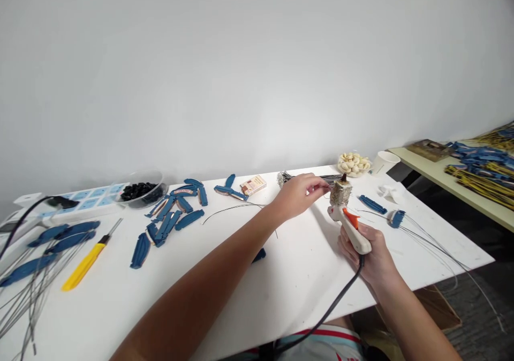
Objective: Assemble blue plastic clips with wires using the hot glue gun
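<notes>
My right hand (371, 248) grips a white hot glue gun (353, 231) with an orange trigger. Its crusted barrel and dark nozzle point up and away from me, and a black cord hangs from the handle. Just left of the barrel, my left hand (303, 192) has thumb and fingertips pressed together; what they pinch is too small to make out. A thin wire (228, 207) runs on the table behind my left forearm. Blue curved pieces (372, 204) lie right of the gun, one of them with wires attached (396, 219). Another blue piece (259, 255) is partly hidden under my left forearm.
Several blue pieces (164, 227) lie on the left of the white table (305, 296), near a yellow screwdriver (86, 264) and a bowl of black bits (140, 190). Behind stand a small box (252, 185), a wire bundle (287, 177), a bowl of pale pieces (354, 164) and a white cup (385, 163).
</notes>
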Action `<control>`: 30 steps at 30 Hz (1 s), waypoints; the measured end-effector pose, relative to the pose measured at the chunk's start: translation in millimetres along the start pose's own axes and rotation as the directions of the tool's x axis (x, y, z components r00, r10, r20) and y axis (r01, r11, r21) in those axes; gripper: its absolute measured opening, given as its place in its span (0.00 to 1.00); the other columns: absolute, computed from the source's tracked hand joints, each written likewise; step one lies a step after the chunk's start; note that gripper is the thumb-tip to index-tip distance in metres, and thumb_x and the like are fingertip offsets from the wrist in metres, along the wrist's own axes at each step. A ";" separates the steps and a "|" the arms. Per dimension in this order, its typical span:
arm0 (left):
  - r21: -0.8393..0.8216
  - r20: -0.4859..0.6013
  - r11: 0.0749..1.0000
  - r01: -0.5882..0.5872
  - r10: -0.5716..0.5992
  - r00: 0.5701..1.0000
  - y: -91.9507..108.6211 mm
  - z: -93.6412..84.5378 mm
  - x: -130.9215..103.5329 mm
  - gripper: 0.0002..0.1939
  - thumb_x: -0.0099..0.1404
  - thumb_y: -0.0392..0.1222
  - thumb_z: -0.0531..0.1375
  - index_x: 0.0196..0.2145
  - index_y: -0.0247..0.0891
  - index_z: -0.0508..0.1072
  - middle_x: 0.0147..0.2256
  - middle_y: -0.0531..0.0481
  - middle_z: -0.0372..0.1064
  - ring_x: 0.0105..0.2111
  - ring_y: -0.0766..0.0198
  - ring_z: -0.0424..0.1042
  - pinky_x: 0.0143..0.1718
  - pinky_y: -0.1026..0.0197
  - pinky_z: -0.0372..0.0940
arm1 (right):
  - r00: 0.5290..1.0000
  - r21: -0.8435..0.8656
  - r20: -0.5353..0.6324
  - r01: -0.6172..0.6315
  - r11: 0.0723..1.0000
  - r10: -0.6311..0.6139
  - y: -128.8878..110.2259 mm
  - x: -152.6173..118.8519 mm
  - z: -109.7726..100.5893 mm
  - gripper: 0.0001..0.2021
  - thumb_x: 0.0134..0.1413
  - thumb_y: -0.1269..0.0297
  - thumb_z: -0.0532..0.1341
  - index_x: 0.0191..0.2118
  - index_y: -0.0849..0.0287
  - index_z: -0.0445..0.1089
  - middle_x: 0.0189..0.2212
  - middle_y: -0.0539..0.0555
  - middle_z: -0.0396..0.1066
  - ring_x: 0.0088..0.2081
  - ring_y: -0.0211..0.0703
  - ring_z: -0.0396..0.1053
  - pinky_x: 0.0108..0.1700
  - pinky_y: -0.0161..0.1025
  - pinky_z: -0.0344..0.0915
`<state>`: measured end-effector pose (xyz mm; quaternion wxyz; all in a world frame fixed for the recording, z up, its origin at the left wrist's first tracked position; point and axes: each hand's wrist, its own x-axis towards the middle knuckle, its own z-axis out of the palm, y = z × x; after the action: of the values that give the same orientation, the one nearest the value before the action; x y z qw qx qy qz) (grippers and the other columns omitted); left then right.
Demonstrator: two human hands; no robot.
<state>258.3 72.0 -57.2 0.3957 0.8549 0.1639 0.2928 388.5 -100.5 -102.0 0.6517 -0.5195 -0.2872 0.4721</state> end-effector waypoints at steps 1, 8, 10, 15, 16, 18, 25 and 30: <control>0.000 -0.020 1.000 0.006 -0.006 1.000 0.5 -3.2 -0.8 0.11 0.74 0.45 0.59 0.42 0.42 0.81 0.43 0.48 0.78 0.41 0.58 0.72 0.43 0.59 0.64 | 1.000 0.006 -0.001 0.005 1.000 -0.005 0.7 0.1 -0.2 0.25 0.49 0.42 0.67 0.18 0.54 0.60 0.12 0.44 0.53 0.13 0.32 0.46 0.17 0.36 0.42; -0.089 -0.120 0.987 0.133 -0.143 0.982 -0.1 -16.8 -16.7 0.15 0.75 0.51 0.57 0.42 0.41 0.80 0.42 0.49 0.79 0.39 0.59 0.73 0.41 0.60 0.65 | 1.000 0.010 -0.003 0.031 0.999 -0.031 8.4 1.6 -2.4 0.24 0.53 0.45 0.66 0.18 0.54 0.61 0.12 0.45 0.54 0.13 0.34 0.48 0.17 0.36 0.44; -0.135 -0.122 0.977 0.167 -0.184 0.975 -2.1 -16.1 -19.8 0.15 0.74 0.52 0.58 0.43 0.41 0.80 0.41 0.49 0.80 0.37 0.60 0.73 0.38 0.61 0.65 | 0.999 0.009 -0.009 0.049 0.999 -0.049 10.7 0.3 -3.5 0.22 0.55 0.45 0.65 0.20 0.54 0.63 0.12 0.46 0.56 0.13 0.35 0.50 0.16 0.35 0.45; -0.268 -0.123 0.934 0.237 -0.277 0.953 -13.8 -10.1 -16.7 0.14 0.72 0.52 0.61 0.44 0.39 0.79 0.44 0.45 0.81 0.42 0.59 0.77 0.33 0.64 0.67 | 0.993 -0.004 -0.003 0.115 0.993 -0.115 12.8 -5.9 -5.4 0.18 0.55 0.47 0.66 0.26 0.56 0.69 0.17 0.52 0.70 0.16 0.39 0.63 0.20 0.36 0.56; -0.294 -0.117 0.921 0.253 -0.298 0.947 -16.5 -8.7 -14.3 0.15 0.72 0.52 0.60 0.45 0.38 0.78 0.45 0.44 0.81 0.44 0.58 0.78 0.32 0.65 0.68 | 0.993 -0.008 0.005 0.120 0.993 -0.120 12.9 -7.0 -5.4 0.17 0.55 0.48 0.66 0.28 0.57 0.70 0.19 0.53 0.73 0.17 0.40 0.66 0.22 0.37 0.58; -0.334 -0.100 0.898 0.286 -0.335 0.937 -20.7 -5.9 -8.6 0.18 0.73 0.53 0.58 0.47 0.37 0.77 0.48 0.40 0.81 0.47 0.56 0.79 0.32 0.65 0.70 | 0.992 -0.019 0.017 0.123 0.992 -0.123 13.6 -8.5 -5.1 0.14 0.56 0.51 0.66 0.32 0.57 0.71 0.21 0.53 0.76 0.18 0.41 0.68 0.23 0.38 0.61; -0.213 -0.109 0.877 0.431 -0.459 0.882 -31.9 -6.0 7.4 0.29 0.76 0.62 0.50 0.53 0.38 0.78 0.50 0.40 0.80 0.45 0.54 0.78 0.38 0.58 0.72 | 0.993 -0.097 0.035 0.119 0.988 -0.116 18.3 -10.0 -1.0 0.06 0.57 0.61 0.62 0.32 0.55 0.66 0.20 0.50 0.74 0.17 0.41 0.67 0.24 0.39 0.61; 0.028 -0.196 0.840 0.541 -0.526 0.827 -39.0 -47.1 -4.7 0.33 0.63 0.62 0.66 0.58 0.37 0.75 0.50 0.40 0.76 0.46 0.48 0.76 0.46 0.55 0.68 | 0.996 -0.154 0.008 0.092 0.984 -0.092 16.6 -9.8 6.1 0.03 0.58 0.65 0.57 0.38 0.55 0.66 0.17 0.44 0.68 0.14 0.36 0.59 0.22 0.36 0.55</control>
<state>223.0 121.6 -64.8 0.4095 0.7604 0.4434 0.2396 374.1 -106.8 -114.8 0.6306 -0.5541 -0.3469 0.4183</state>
